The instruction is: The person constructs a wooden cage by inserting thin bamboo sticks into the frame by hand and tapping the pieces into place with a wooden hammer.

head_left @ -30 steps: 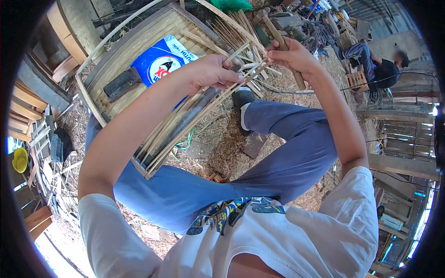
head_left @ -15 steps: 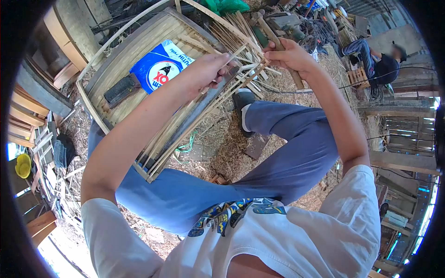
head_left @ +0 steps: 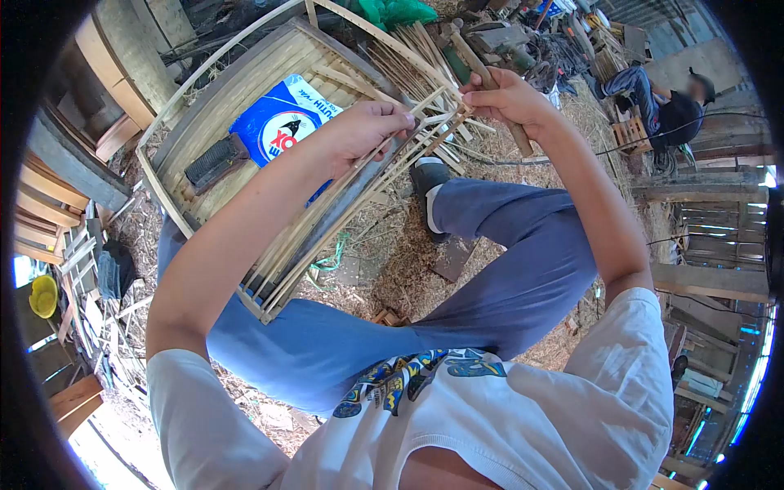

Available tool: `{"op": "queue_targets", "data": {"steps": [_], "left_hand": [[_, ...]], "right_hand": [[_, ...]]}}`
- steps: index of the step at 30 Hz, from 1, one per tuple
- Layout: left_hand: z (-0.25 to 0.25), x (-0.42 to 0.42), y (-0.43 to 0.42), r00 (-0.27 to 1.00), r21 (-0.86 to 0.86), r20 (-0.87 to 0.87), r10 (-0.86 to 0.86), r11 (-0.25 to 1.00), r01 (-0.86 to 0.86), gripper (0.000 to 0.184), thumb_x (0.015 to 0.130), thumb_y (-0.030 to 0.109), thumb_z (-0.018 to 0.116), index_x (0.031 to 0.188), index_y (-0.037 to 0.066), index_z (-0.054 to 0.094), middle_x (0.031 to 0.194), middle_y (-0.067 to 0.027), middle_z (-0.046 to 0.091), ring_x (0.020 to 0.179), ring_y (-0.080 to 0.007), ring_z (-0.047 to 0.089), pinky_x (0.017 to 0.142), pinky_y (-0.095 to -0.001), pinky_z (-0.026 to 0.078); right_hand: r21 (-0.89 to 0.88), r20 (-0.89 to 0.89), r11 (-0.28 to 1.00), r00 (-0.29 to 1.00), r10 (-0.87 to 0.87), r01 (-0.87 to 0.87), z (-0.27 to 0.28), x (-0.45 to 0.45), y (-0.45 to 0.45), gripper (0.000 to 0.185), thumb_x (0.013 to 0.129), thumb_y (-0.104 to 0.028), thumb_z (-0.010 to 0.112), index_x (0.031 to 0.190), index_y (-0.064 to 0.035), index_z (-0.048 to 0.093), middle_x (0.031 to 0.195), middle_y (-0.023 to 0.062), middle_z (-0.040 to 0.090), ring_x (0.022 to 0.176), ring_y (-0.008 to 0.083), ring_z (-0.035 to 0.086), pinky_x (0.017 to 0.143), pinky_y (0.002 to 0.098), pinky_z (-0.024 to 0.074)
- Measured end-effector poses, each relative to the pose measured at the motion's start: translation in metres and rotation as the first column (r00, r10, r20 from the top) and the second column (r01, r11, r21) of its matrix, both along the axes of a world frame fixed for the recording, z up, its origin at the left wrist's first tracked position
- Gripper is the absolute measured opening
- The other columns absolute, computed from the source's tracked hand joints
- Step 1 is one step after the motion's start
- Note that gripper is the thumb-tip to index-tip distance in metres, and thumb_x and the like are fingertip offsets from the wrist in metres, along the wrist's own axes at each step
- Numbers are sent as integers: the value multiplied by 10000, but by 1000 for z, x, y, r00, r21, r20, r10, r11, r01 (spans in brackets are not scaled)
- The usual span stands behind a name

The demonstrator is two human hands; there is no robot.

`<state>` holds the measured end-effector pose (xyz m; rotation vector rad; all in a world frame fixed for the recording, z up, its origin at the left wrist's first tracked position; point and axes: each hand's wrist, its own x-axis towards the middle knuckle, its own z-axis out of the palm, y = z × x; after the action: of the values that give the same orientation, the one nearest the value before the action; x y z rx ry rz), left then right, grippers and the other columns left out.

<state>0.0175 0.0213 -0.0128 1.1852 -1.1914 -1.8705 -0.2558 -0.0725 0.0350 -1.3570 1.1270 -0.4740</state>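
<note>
Here, right of the glossy bag [head_left: 273, 122], the left hand [head_left: 367, 135] closes on a pale wooden strip [head_left: 427, 101], partly hiding it; farther right, the right hand [head_left: 508, 102] clasps a rounded stick [head_left: 472, 57] by the curved frame [head_left: 384, 37].

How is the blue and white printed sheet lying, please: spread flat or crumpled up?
Spread largely flat: the sheet shows its printed face broadly on the slatted panel, though the left forearm hides part.
</note>
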Motion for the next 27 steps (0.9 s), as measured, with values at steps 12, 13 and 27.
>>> {"op": "queue_targets", "data": {"steps": [12,13,27], "left_hand": [[2,4,2,997,5,61,-42,999,42,310,970,372,672,1038,73,715,855,35,641,720,-51,553,581,-231,432],[2,6,1,996,-20,69,-59,998,61,311,968,371,675,1056,75,716,868,36,649,736,-51,565,595,-230,438],[5,24,-14,972,-24,63,-226,973,228,310,946,385,705,1094,112,683,913,40,658,734,-57,602,633,-225,496]], "right_hand": [[-1,-29,1000,999,-18,18,6,3,5,265,860,-13,748,992,-95,534,1145,109,644,1003,160,657,846,287,566],[-1,-23,1000,1000,-17,17,6,3,5,266,860,-14,749,993,-93,533,1142,110,642,1001,160,657,842,286,566],[-17,-32,1000,999,-8,8,-2,0,-1,260,871,-27,745,1024,-65,538,1111,93,644,996,162,673,861,283,569]]}}
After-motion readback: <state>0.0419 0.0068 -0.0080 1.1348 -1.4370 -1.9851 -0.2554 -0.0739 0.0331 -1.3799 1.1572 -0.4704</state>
